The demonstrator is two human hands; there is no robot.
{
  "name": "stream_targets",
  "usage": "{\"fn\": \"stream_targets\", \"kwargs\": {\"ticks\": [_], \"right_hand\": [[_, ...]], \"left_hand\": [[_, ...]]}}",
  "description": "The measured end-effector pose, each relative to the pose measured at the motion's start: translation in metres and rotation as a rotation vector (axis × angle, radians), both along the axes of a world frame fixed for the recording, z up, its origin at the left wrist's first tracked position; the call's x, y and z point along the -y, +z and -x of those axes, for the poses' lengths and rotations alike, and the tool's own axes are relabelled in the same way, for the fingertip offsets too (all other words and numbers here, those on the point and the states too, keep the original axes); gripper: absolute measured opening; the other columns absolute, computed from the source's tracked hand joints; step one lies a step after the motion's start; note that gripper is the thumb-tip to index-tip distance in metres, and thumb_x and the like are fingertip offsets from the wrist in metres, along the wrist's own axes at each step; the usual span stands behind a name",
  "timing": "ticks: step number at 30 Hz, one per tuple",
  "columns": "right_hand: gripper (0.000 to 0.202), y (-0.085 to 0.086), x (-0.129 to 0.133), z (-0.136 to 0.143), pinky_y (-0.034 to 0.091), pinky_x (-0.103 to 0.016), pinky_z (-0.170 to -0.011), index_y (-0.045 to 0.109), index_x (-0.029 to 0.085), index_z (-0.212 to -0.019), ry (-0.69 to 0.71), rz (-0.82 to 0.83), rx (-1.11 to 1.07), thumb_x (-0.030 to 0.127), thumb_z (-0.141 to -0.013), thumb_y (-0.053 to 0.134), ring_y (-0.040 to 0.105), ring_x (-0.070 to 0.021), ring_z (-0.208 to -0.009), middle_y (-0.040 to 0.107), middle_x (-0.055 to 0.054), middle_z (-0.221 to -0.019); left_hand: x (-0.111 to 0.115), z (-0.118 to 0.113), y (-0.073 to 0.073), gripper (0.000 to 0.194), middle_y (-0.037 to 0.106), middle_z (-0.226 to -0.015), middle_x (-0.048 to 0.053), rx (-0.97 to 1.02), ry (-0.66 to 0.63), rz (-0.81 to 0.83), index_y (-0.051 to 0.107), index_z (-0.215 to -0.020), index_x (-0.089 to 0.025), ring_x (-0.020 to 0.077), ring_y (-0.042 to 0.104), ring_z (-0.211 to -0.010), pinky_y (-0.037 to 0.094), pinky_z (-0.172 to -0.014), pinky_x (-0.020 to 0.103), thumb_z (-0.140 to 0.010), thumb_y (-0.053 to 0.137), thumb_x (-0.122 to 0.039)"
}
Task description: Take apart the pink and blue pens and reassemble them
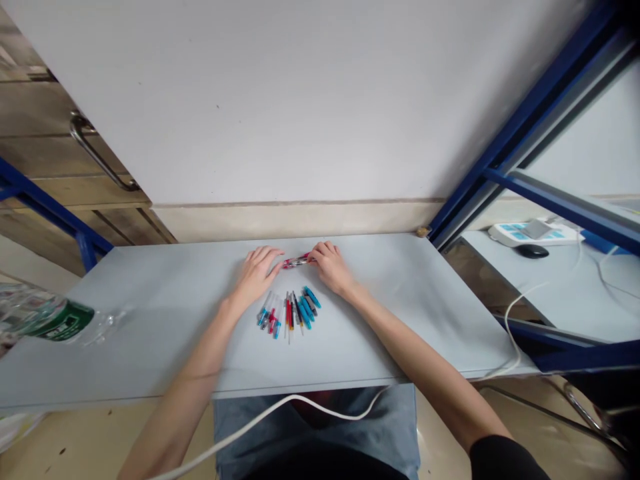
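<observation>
The little bundle of red-and-silver pens (296, 261) is lying pretty much sideways, long axis running left to right with the right end tipped a touch toward the wall. It's toward the back of the table, between the two hands. Right hand (331, 265) has its fingers closed over the right end. Left hand (259, 270) is loose, with thumb and forefinger spread and the thumb right by the left end; can't tell if they're touching.

Nearer the person there's a neat fan of parts: clear barrels (273, 303), then thin refills (291, 310) pointing roughly front to back, then blue and dark pieces (307, 308) slanting the other way from the barrels.

Table (410, 287) is smooth pale grey, up against a white wall (300, 120). Green-labelled bottle (63, 320) over on the left, wood panelling (40, 113) with a metal handle (103, 157) behind. On the right, a blue frame (530, 107), then another surface with a black mouse (532, 251). White cable (295, 398) loops across the person's lap.
</observation>
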State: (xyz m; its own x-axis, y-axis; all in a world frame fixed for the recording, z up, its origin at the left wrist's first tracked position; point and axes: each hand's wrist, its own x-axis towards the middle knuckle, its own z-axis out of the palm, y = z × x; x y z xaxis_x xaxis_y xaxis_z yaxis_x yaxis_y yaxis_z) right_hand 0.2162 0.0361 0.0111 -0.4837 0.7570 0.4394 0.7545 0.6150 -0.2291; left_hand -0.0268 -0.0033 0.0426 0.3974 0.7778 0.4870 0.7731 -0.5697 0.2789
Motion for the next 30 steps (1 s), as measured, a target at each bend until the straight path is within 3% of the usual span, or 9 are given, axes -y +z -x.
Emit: {"fn": "stream_targets", "kwargs": {"ticks": [2,5,9,12,16,18,20,24,30], "right_hand": [[0.02,0.007,0.004,0.004,0.037,-0.038,-0.092,0.068,0.018,-0.107,0.005,-0.019,-0.032,0.015,-0.103,0.048,0.051,-0.0273,-0.106,0.067,-0.012,-0.107],[0.022,0.014,0.008,0.011,0.038,-0.036,-0.091,0.066,0.018,-0.107,0.041,-0.017,-0.112,0.018,-0.106,0.044,0.056,-0.0248,-0.1,0.07,-0.009,-0.101],[0.028,0.015,0.009,0.013,0.038,-0.036,-0.09,0.066,0.019,-0.109,0.072,0.04,-0.071,0.031,-0.109,0.042,0.061,-0.0237,-0.095,0.072,-0.009,-0.102],[0.03,0.013,0.009,0.01,0.039,-0.035,-0.09,0.065,0.02,-0.106,0.122,0.093,-0.063,0.032,-0.11,0.038,0.063,-0.0225,-0.093,0.072,-0.009,-0.103],[0.026,0.009,0.015,0.007,0.039,-0.032,-0.085,0.062,0.019,-0.099,0.114,0.164,-0.141,0.024,-0.109,0.038,0.063,-0.0209,-0.085,0.072,-0.007,-0.095],[0.026,0.008,0.019,0.007,0.039,-0.031,-0.081,0.06,0.019,-0.094,0.093,0.181,-0.15,0.019,-0.108,0.038,0.061,-0.0199,-0.076,0.072,-0.006,-0.087],[0.025,0.008,0.023,0.01,0.038,-0.031,-0.08,0.059,0.019,-0.092,0.087,0.155,-0.14,0.014,-0.105,0.038,0.059,-0.0198,-0.072,0.071,-0.005,-0.083],[0.028,0.013,0.029,0.018,0.036,-0.034,-0.082,0.061,0.019,-0.089,0.04,0.001,-0.109,0.016,-0.106,0.038,0.058,-0.0221,-0.079,0.069,-0.007,-0.083],[0.029,0.009,0.027,0.023,0.036,-0.036,-0.085,0.067,0.019,-0.097,0.059,-0.099,-0.057,0.014,-0.105,0.039,0.055,-0.0247,-0.091,0.07,-0.008,-0.09]], "left_hand": [[-0.001,-0.008,0.005,0.03,0.067,-0.123,0.009,-0.11,-0.055,-0.04,0.06,-0.129,-0.021,0.0255,0.057,-0.118,0.042,-0.1,0.04,-0.104,0.047,-0.033],[-0.005,-0.018,0.007,0.026,0.07,-0.106,0.009,-0.194,-0.084,-0.088,0.063,-0.121,-0.018,0.0255,0.06,-0.106,0.044,-0.092,0.039,-0.104,0.044,-0.022],[-0.01,-0.013,-0.003,0.025,0.068,-0.095,0.009,-0.155,0.041,-0.126,0.065,-0.102,-0.017,0.0251,0.061,-0.094,0.045,-0.082,0.038,-0.097,0.043,-0.006],[-0.011,-0.004,-0.009,0.027,0.066,-0.091,0.007,-0.065,0.083,-0.08,0.064,-0.094,-0.019,0.0231,0.06,-0.09,0.045,-0.08,0.036,-0.094,0.042,-0.003],[-0.009,-0.002,-0.007,0.023,0.064,-0.1,0.009,-0.075,0.092,-0.15,0.067,-0.106,-0.019,0.0256,0.057,-0.097,0.045,-0.085,0.039,-0.102,0.045,-0.019],[-0.006,-0.008,-0.005,0.025,0.063,-0.113,0.011,-0.156,0.021,-0.187,0.066,-0.119,-0.02,0.027,0.055,-0.105,0.044,-0.091,0.041,-0.104,0.046,-0.027],[-0.002,-0.017,-0.005,0.026,0.065,-0.105,0.01,-0.215,-0.039,-0.178,0.066,-0.116,-0.019,0.026,0.056,-0.101,0.043,-0.089,0.04,-0.105,0.043,-0.026],[0.006,-0.028,-0.006,0.03,0.066,-0.088,0.01,-0.261,0.075,-0.151,0.068,-0.096,-0.019,0.0271,0.057,-0.091,0.04,-0.078,0.041,-0.103,0.039,-0.017],[0.012,-0.03,-0.006,0.024,0.072,-0.089,0.007,-0.177,0.167,-0.015,0.068,-0.091,-0.023,0.0245,0.064,-0.087,0.039,-0.071,0.036,-0.092,0.047,-0.01]]}}
